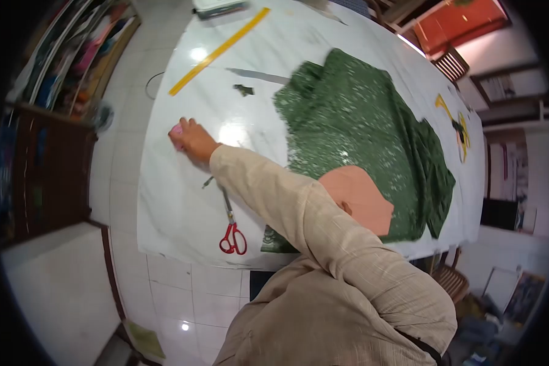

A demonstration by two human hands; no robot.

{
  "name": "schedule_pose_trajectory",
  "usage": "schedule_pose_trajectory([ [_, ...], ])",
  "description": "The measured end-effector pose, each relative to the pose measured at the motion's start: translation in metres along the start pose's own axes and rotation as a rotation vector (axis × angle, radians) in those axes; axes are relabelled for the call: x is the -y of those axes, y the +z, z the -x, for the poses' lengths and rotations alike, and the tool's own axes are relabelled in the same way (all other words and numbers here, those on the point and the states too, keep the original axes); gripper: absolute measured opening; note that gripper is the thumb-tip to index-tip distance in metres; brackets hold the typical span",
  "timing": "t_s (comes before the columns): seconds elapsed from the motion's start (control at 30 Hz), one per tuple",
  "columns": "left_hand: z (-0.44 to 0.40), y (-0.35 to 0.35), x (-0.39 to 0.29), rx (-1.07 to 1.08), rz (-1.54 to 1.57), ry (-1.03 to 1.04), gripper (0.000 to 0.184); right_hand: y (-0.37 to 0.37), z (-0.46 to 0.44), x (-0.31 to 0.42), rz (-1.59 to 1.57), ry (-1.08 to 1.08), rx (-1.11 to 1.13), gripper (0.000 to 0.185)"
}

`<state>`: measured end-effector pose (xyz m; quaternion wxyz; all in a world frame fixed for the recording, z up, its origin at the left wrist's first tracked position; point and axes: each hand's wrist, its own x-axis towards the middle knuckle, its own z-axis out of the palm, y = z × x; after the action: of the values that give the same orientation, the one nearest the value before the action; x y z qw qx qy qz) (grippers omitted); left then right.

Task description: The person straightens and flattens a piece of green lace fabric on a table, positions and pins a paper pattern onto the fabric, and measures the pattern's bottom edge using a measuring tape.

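My right hand (195, 141) reaches across to the left side of the table, its fingers closed around a small pink object (176, 135). Only a fingertip or two of my left hand (346, 207) shows past my right sleeve, on a peach-coloured flat piece (363, 189); the rest is hidden. That piece lies on a spread green patterned cloth (360, 116). Red-handled scissors (230, 232) lie nearer me, below my right hand, beside a small green scrap (208, 182).
On the white table (183, 213) are a yellow ruler (219, 50), a grey strip (259, 75), a dark green scrap (244, 90) and a yellow tape (445, 107). A container (219, 7) sits at the far edge. Chairs (450, 64) stand beyond.
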<state>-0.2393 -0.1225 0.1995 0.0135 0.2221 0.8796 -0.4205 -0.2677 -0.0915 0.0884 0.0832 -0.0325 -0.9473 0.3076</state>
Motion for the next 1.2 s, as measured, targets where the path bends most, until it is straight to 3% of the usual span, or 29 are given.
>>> schedule_pose_trajectory([
  [0.1, -0.016, 0.034, -0.064, -0.145, 0.137, 0.147, 0.05, -0.013, 0.043, -0.004, -0.067, 0.05, -0.148, 0.046],
  [0.17, 0.004, 0.046, -0.119, -0.249, 0.277, 0.285, 0.047, -0.037, 0.095, -0.01, -0.215, 0.06, -0.376, 0.05],
  [0.3, 0.252, 0.017, -0.261, -0.415, 0.555, 0.536, 0.042, -0.105, 0.236, -0.038, -0.164, 0.214, -0.618, 0.049],
  [0.33, 0.271, 0.034, -0.282, -0.447, 0.62, 0.589, 0.041, -0.118, 0.275, -0.049, -0.203, 0.272, -0.756, 0.043],
  [0.37, 0.289, 0.05, -0.299, -0.474, 0.683, 0.644, 0.04, -0.138, 0.311, -0.051, -0.448, 0.508, -0.787, 0.033],
  [0.4, 0.305, 0.067, -0.314, -0.497, 0.746, 0.7, 0.039, -0.147, 0.356, -0.075, -0.003, 0.47, -0.817, 0.031],
  [0.43, 0.3, 0.054, -0.286, -0.654, 0.718, 0.922, 0.05, -0.161, 0.395, -0.092, -0.209, 0.63, -0.912, 0.035],
  [0.47, 0.299, 0.055, -0.287, -0.672, 0.727, 0.903, 0.05, -0.167, 0.441, -0.118, 0.252, 0.605, -0.871, 0.041],
  [0.5, 0.299, 0.056, -0.291, -0.692, 0.738, 0.876, 0.049, -0.175, 0.483, -0.134, 0.333, 0.75, -0.812, 0.045],
  [0.57, 0.298, 0.044, -0.273, -0.577, 0.654, 0.951, 0.056, -0.195, 0.544, -0.15, 0.421, 0.84, -0.806, 0.049],
  [0.67, 0.295, 0.03, -0.258, -0.399, 0.556, 1.021, 0.054, -0.202, 0.599, -0.173, 0.476, 0.912, -0.826, 0.041],
  [0.87, 0.295, 0.025, -0.252, -0.321, 0.532, 1.011, 0.06, -0.202, 0.623, -0.185, 0.627, 0.881, -0.765, 0.029],
  [1.03, 0.297, 0.018, -0.249, -0.296, 0.499, 0.979, 0.063, -0.213, 0.614, -0.188, 0.746, 0.93, -0.589, 0.019],
  [1.2, 0.295, 0.029, -0.267, -0.263, 0.526, 0.891, 0.089, -0.215, 0.61, -0.195, 0.784, 0.804, -0.584, 0.013],
])
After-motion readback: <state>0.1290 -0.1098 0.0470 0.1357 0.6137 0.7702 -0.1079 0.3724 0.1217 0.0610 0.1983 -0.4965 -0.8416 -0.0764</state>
